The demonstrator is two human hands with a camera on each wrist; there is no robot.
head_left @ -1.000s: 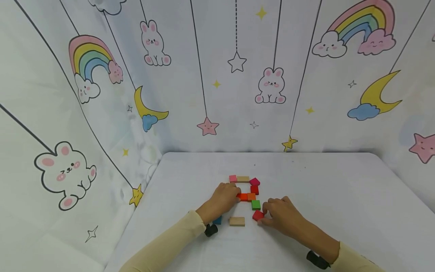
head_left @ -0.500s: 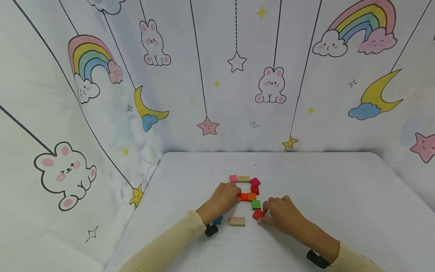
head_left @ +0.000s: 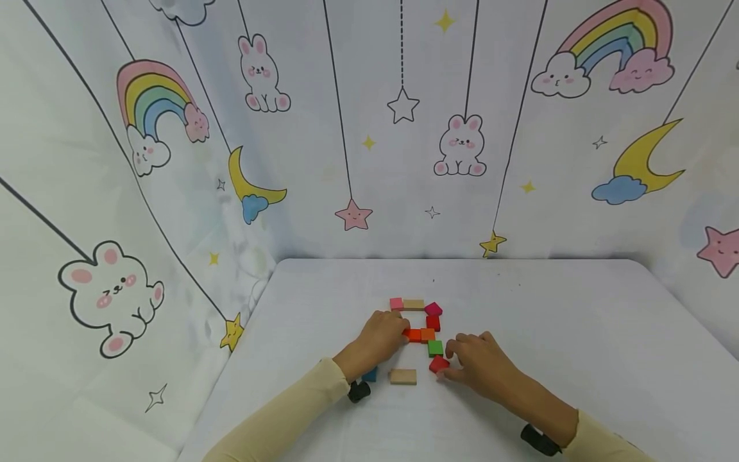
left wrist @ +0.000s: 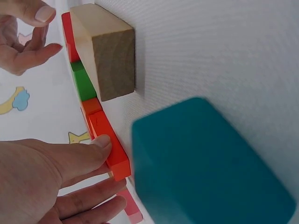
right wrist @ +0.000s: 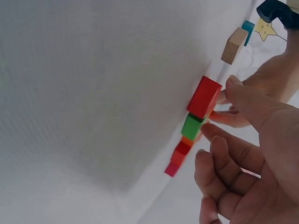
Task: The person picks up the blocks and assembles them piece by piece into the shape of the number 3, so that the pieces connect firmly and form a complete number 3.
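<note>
My left hand (head_left: 381,337) pinches an orange-red wooden block (left wrist: 110,144), its thumb on the near side and fingers behind. That block abuts a small orange block (head_left: 428,334) on the white table. Around the red block (head_left: 439,364) at the lower right of the arrangement, my right hand (head_left: 482,366) has its thumb and index finger spread. The thumb tip is close to that block; whether it touches cannot be told. A green block (head_left: 435,348) lies just behind it, with another red block (head_left: 433,323) farther back.
A pink block (head_left: 396,304), a plain wood block (head_left: 413,305) and a magenta block (head_left: 433,309) form the back row. Nearer stand another plain wood block (head_left: 403,376) and a teal block (left wrist: 205,163), partly hidden by the left wrist in the head view.
The right thumb and index finger have shifted very slightly at the red block. The left hand and the other blocks stay put.
</note>
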